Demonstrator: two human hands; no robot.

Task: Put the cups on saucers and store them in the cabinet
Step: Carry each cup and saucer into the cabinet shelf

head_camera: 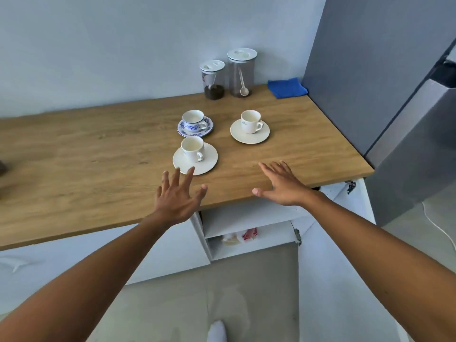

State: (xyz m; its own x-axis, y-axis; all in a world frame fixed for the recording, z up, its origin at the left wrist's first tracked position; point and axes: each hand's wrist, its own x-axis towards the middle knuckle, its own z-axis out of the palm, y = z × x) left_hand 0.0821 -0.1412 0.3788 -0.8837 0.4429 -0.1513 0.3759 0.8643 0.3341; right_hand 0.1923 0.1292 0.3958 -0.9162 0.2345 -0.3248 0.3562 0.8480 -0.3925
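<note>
Seen from above by the person wearing the camera, two bare forearms reach forward over a wooden countertop [98, 154]. The left hand [176, 196] hovers palm down near the counter's front edge, fingers straight and spread wide, thumb out to the right, holding nothing. Its fingertips overlap the near rim of the closest white saucer [195, 157]; whether they touch it cannot be told. The right hand [281, 185] is also palm down above the counter, fingers extended and fanned toward the back left, thumb pointing left, holding nothing.

Three cups already sit on saucers. A white cup [193, 148] stands upright on that closest saucer, handle toward the right. Just behind it, a cup with blue pattern [193, 119] sits on a blue-patterned saucer [195, 126]. To the right, well apart from those two, another white cup [251, 121] stands on a plain white saucer [249, 131].

Against the back wall stand two clear lidded canisters: a short canister [213, 79] holding dark grounds and a tall canister [242, 72] with a spoon inside. A folded blue cloth [287, 87] lies beside them. Below the counter's right end, an open white cabinet [249, 233] shows a shelf with blurred packets.
</note>
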